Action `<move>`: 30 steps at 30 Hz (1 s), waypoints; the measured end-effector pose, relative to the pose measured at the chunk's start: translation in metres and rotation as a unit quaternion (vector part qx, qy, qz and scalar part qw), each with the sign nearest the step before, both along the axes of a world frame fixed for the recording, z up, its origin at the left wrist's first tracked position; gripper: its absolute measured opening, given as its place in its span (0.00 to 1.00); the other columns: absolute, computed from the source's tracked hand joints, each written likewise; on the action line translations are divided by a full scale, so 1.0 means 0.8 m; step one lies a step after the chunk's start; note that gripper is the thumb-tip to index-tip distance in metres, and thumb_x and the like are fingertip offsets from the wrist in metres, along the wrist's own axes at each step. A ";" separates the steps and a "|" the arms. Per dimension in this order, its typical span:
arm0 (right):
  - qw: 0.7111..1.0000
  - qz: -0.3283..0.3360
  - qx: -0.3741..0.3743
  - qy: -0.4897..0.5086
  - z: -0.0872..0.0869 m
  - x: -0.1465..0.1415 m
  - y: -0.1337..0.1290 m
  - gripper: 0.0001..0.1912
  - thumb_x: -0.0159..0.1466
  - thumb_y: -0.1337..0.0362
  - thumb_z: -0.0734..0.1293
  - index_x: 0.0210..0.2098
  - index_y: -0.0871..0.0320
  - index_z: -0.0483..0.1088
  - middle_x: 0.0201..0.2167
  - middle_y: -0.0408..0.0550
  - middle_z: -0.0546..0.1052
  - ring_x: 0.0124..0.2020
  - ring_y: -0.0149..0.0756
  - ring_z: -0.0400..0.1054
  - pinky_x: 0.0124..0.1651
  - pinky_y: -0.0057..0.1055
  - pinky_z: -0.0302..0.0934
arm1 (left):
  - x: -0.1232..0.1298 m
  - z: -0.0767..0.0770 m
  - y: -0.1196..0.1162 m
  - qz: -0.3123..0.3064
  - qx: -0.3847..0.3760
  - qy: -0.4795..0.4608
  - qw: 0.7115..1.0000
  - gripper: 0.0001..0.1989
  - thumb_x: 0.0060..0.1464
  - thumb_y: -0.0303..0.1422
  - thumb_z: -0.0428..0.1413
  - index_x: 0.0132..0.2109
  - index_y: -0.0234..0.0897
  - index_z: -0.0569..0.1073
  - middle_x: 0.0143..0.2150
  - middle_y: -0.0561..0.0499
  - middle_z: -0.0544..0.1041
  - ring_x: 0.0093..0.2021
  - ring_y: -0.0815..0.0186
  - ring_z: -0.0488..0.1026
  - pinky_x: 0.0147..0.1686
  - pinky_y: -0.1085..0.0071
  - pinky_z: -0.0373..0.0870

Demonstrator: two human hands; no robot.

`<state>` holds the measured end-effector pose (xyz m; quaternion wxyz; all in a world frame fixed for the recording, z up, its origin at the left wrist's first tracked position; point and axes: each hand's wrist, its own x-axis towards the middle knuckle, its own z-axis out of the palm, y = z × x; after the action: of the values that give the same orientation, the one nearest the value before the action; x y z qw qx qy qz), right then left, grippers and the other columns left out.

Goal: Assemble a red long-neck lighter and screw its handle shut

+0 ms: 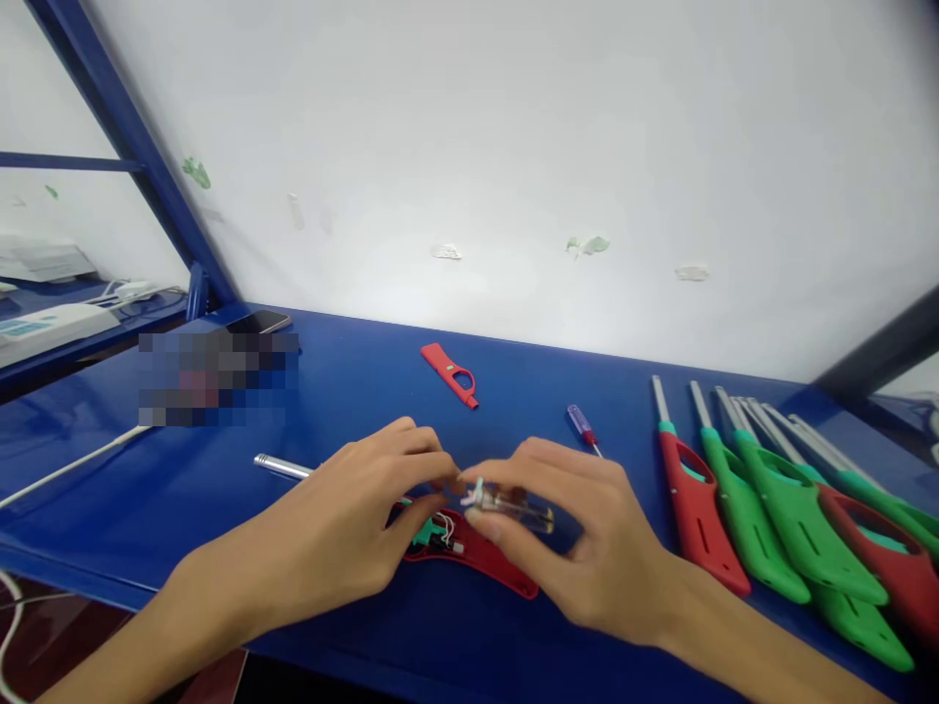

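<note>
My right hand (587, 528) pinches a small clear lighter fuel tank (517, 508) between thumb and fingers, its pale valve end pointing left. My left hand (388, 499) is curled close to that valve end, its fingertips drawn in; whatever they grip is too small or hidden to make out. Below both hands lies an opened red lighter shell (499, 565), with a green trigger (424, 533) and white wires (446, 530) showing inside it. A silver metal tube (283, 466) sticks out to the left from behind my left hand.
The other red half shell (442, 367) lies farther back on the blue table (352, 381). A purple-handled screwdriver (581, 425) rests beyond my right hand. Several red and green lighters (770, 499) are piled at right. A phone (258, 322) and a cable (73, 464) are at left.
</note>
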<state>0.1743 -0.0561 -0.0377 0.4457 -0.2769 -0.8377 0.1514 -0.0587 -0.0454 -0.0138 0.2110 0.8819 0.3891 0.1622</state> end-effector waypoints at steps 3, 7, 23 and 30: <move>0.998 0.042 -0.002 -0.049 -0.001 0.004 -0.009 0.08 0.67 0.65 0.70 0.41 0.64 0.80 0.24 0.41 0.74 0.24 0.29 0.65 0.29 0.29 0.59 | -0.002 0.001 0.000 -0.019 -0.064 -0.006 0.998 0.12 0.68 0.25 0.50 0.45 0.47 0.75 0.45 0.56 0.74 0.45 0.67 0.71 0.47 0.71 0.66; 0.991 0.067 -0.040 -0.110 -0.008 0.004 -0.016 0.08 0.66 0.63 0.70 0.38 0.61 0.80 0.21 0.38 0.71 0.20 0.28 0.61 0.24 0.31 0.52 | -0.002 0.005 0.001 -0.024 -0.097 0.002 0.995 0.12 0.67 0.26 0.52 0.46 0.49 0.76 0.48 0.57 0.74 0.48 0.68 0.73 0.51 0.73 0.67; 0.977 0.066 -0.096 -0.181 -0.008 0.005 -0.015 0.08 0.69 0.61 0.68 0.37 0.56 0.79 0.25 0.39 0.73 0.24 0.28 0.66 0.28 0.32 0.52 | -0.002 0.010 0.001 -0.041 -0.123 0.053 0.990 0.07 0.65 0.30 0.56 0.44 0.49 0.77 0.49 0.56 0.73 0.46 0.66 0.74 0.45 0.72 0.69; 0.977 0.074 -0.093 -0.177 -0.010 0.004 -0.014 0.09 0.69 0.61 0.68 0.38 0.57 0.79 0.24 0.39 0.72 0.23 0.28 0.64 0.28 0.31 0.53 | -0.001 0.010 0.004 -0.064 -0.109 0.061 0.990 0.08 0.66 0.30 0.55 0.45 0.50 0.77 0.49 0.57 0.73 0.49 0.66 0.73 0.49 0.70 0.67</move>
<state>0.1774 -0.0673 -0.0454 0.2500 -0.2765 -0.9039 0.2095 -0.0598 -0.0425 -0.0055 0.2916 0.8848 0.3599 0.0506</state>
